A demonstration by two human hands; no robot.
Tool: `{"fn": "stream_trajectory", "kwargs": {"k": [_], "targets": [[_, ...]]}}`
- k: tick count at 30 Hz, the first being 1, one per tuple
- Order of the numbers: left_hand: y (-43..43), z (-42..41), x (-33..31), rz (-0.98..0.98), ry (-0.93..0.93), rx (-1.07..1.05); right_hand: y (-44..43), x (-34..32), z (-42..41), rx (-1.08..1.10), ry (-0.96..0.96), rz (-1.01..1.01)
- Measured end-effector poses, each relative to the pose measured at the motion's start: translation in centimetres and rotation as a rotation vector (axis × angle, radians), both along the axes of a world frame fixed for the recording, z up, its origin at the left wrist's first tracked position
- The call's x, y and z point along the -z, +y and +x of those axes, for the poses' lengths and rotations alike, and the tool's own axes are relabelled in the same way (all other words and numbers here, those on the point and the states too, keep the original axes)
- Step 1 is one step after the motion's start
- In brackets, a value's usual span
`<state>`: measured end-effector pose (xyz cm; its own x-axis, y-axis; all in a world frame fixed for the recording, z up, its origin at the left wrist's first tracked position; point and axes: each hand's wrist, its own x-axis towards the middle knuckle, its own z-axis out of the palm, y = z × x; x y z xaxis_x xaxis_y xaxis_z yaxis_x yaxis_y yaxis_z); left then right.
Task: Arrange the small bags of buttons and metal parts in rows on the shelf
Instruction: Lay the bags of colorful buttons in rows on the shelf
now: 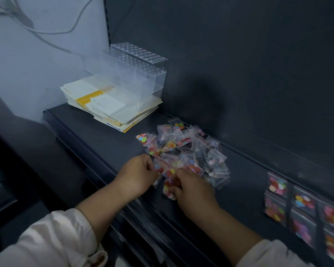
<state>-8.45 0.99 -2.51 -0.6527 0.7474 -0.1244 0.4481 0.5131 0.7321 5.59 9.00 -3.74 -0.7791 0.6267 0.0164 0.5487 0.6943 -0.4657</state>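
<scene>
At the pile's near edge, the fingers (150,165) of the left hand (137,175) are curled, pinching a small bag (159,170) of coloured buttons. The fingers (175,189) of the right hand (193,187) are curled round a second bag (168,191) just below it, the two hands nearly touching. Behind them the pile of bags (185,149) lies jumbled on the dark shelf (104,143). Well to the right, more bags (303,203) lie flat in neat rows. Further back on the left, a clear box (141,70) sits on a stack of papers (104,105). Pale sleeves (52,239) cover both forearms.
</scene>
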Motion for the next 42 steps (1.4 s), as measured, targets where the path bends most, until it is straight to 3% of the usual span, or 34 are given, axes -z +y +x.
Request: {"fn": "stream_trajectory", "kwargs": {"k": [6, 12, 15, 20, 23, 27, 31, 33, 42], "targets": [[-0.1, 0.9, -0.6, 0.078, -0.133, -0.101, -0.1, -0.7, 1.1, 0.034, 0.138, -0.28], [0.0, 3.0, -2.5, 0.164, -0.402, -0.198, 0.2, -2.2, 2.8, 0.119, 0.437, -0.474], [0.4, 5.1, -4.0, 0.201, -0.586, -0.172, 0.5, -3.2, 4.5, 0.135, 0.536, -0.366], [1.8, 10.2, -6.1, 0.209, -0.825, 0.015, 0.9, -4.3, 7.7, 0.153, 0.523, -0.116], [2.8, 12.6, -6.7, 0.214, -0.851, 0.063, 1.2, -4.7, 10.2, 0.198, 0.536, -0.075], [4.0, 15.7, -6.9, 0.235, -0.754, 0.181, 1.6, -5.2, 13.6, 0.314, 0.581, -0.111], [5.6, 18.2, -6.6, 0.249, -0.749, 0.186, 2.3, -5.7, 16.6, 0.516, 0.811, -0.617], [6.4, 19.5, -6.5, 0.244, -0.749, 0.222, 2.5, -6.1, 18.4, 0.551, 0.899, -0.779], [9.2, 26.0, -6.1, 0.183, -0.778, 0.391, 3.2, -6.1, 26.9, 0.697, 0.959, -0.807]]}}
